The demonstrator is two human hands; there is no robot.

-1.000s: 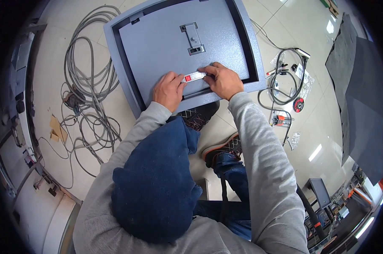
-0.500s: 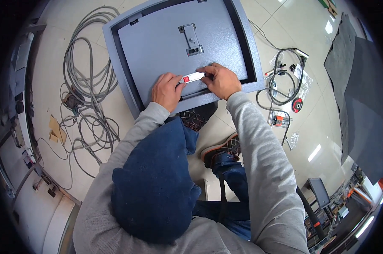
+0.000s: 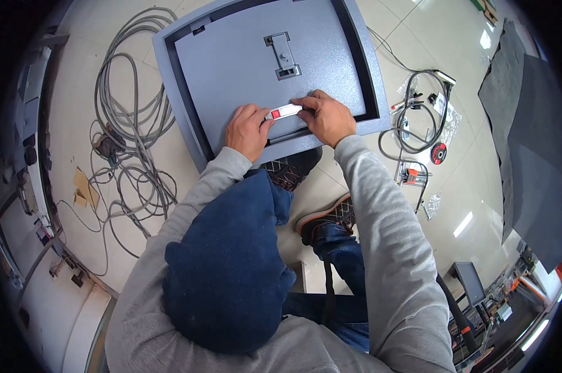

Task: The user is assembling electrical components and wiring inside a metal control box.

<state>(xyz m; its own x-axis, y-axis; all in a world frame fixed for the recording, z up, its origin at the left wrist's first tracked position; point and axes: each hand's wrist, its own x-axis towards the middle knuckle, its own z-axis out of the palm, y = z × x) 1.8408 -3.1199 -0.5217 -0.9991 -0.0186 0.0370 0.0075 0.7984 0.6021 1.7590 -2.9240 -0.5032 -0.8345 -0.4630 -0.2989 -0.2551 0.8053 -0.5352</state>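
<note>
A small white-and-red bar-shaped thing (image 3: 285, 112) is held between my two hands, over the lower part of a grey metal door panel (image 3: 231, 71). My left hand (image 3: 248, 132) pinches its red end. The fingertips of my right hand (image 3: 326, 118) close on its white end. Both hands are low over the panel, next to the raised grey frame (image 3: 293, 146) around it. Farther up the panel sits a latch plate (image 3: 283, 56) with a small knob. Fingers partly hide the bar's ends, and its exact kind cannot be made out.
Coiled grey cables (image 3: 135, 124) lie on the tiled floor to the left, near a torn piece of cardboard (image 3: 85, 188). On the right are a black cable loop (image 3: 439, 124), a red-and-black disc (image 3: 438, 153) and dark sheets (image 3: 529, 137). My shoe (image 3: 330, 217) is below the frame.
Hardly anything differs. The whole view has shifted slightly, and both hands keep their pinch on the white-and-red bar.
</note>
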